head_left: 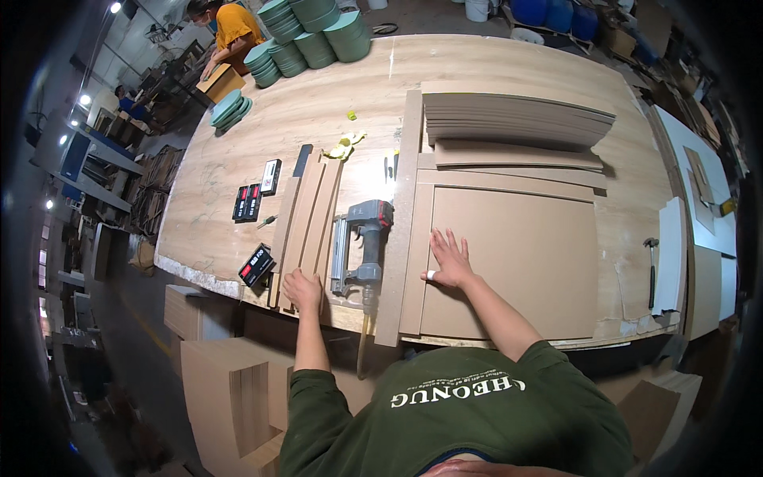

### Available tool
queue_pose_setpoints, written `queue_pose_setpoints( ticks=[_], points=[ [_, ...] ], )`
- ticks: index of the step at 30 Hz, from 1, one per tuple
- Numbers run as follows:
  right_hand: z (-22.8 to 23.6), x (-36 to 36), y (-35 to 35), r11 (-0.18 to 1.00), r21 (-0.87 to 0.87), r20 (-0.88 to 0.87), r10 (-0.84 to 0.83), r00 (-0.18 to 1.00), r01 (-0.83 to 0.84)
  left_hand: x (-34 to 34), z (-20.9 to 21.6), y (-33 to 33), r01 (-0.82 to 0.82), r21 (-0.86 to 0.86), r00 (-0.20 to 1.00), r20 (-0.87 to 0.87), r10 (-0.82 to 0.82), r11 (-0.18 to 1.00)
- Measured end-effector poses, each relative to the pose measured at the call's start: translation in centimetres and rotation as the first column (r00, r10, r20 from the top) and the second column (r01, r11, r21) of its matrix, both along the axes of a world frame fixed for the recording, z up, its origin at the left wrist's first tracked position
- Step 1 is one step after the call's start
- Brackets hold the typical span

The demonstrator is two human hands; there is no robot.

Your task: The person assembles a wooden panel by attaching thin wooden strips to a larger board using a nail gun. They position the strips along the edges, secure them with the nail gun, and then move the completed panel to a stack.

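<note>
My right hand (451,263) lies on a flat brown fibreboard panel (517,254), its fingers spread and a white wrap on one of them. Along the panel's left and far edges run narrow board strips (404,230). Over the near ends of several long brown strips (311,215) my left hand (303,291) is curled, gripping at least one; its fingertips are partly hidden. Between the hands rests a grey nail gun (369,238), its air hose (363,342) hanging over the table's near edge.
Beyond the panel stands a stack of brown boards (517,119). Small black boxes (247,203) and another black box (257,265) sit left of the strips. A hammer (652,274) lies far right. Green discs (318,40) are piled at the back, near a person in orange (236,28).
</note>
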State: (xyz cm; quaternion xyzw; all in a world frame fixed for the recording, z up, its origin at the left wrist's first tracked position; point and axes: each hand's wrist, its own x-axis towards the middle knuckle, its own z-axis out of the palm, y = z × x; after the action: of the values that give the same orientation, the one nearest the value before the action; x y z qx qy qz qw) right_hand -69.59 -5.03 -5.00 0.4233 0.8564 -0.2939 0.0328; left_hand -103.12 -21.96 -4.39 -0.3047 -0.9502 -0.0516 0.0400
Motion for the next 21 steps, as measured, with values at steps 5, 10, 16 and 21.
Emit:
queue_pose_setpoints(
  ticks=[5, 10, 16, 21],
  points=[
    [0.5, 0.2, -0.2, 0.999, -0.004, -0.063, -0.050, 0.997, 0.050, -0.4, -0.2, -0.4, 0.031, 0.345, 0.965, 0.235, -0.118, 0.938],
    [2.5, 3.9, -4.8, 0.921, 0.117, -0.532, -0.257, 0.806, 0.371, 8.0, 4.1, -2.7, 0.247, 0.586, 0.870, 0.216, -0.443, 0.772],
    [7.2, 9.9, -11.2, 0.767, 0.455, -0.569, -0.142, 0.810, 0.453, 23.9, 6.1, 0.3, 0.688, 0.542, 0.426, 0.237, -0.873, 0.482],
    [-1.8, 15.8, -11.2, 0.929, 0.219, -0.389, -0.196, 0.900, 0.298, 30.5, -0.1, 2.4, 0.823, 0.416, 0.353, 0.158, -0.922, 0.386]
  ],
)
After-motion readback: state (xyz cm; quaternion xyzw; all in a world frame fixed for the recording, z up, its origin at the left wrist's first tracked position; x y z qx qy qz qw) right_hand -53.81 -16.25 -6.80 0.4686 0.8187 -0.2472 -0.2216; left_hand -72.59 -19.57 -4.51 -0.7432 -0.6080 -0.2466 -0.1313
